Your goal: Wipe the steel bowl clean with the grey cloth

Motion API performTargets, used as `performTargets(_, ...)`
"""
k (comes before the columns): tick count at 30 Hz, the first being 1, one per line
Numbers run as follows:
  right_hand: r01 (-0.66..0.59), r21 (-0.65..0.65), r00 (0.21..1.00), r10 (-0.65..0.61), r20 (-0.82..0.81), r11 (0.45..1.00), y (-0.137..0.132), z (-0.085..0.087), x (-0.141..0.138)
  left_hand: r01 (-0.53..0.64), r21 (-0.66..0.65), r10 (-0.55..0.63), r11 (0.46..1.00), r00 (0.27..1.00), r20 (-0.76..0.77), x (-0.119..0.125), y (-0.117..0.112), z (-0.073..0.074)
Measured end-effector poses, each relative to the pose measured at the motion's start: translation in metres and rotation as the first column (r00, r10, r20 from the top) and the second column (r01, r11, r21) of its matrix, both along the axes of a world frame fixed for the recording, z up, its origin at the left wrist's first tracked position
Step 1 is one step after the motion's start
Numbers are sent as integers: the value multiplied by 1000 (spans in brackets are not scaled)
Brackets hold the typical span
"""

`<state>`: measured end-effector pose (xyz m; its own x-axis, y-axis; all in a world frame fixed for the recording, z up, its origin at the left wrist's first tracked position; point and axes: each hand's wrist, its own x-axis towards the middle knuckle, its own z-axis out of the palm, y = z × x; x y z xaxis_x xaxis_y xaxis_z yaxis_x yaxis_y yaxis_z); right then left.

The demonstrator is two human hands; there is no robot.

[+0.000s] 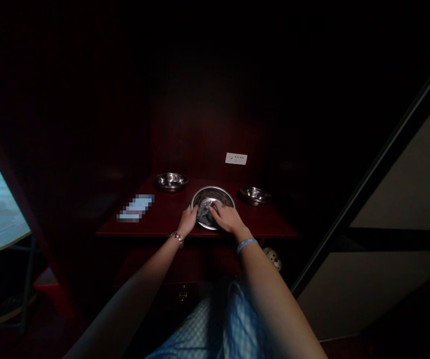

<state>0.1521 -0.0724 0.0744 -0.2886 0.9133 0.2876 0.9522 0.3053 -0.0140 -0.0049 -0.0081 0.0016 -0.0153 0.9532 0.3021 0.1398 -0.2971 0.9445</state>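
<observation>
A large round steel dish [215,193] sits on a dark red wooden table [162,219]. My left hand [188,219] grips the dish's left rim, fingers curled round it. My right hand [226,217] lies in the dish, fingers pressed down on a grey cloth [203,211] bunched inside. A beaded bracelet is on my left wrist and a blue band on my right.
Two smaller steel bowls stand on the table, one at the back left [170,181] and one at the right [255,195]. A pale flat item [136,207] lies at the left. A white wall socket plate [236,158] is behind. The surroundings are very dark.
</observation>
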Motion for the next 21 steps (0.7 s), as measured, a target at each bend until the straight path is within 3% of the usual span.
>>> performTargets(4, -87, 49, 996, 88, -24, 995, 2, -2, 0, -2, 0, 2, 1000, 1000, 4, 0, 1, -1)
performTargets(10, -78, 4, 990, 78, -117, 997, 0, -1, -7, -20, 0, 20, 1000, 1000, -11, 0, 1, -1)
performTargets(21, -150, -15, 988, 149, -44, 989, -3, -6, -15, -24, -7, 24, 1000, 1000, -9, -1, 2, -4)
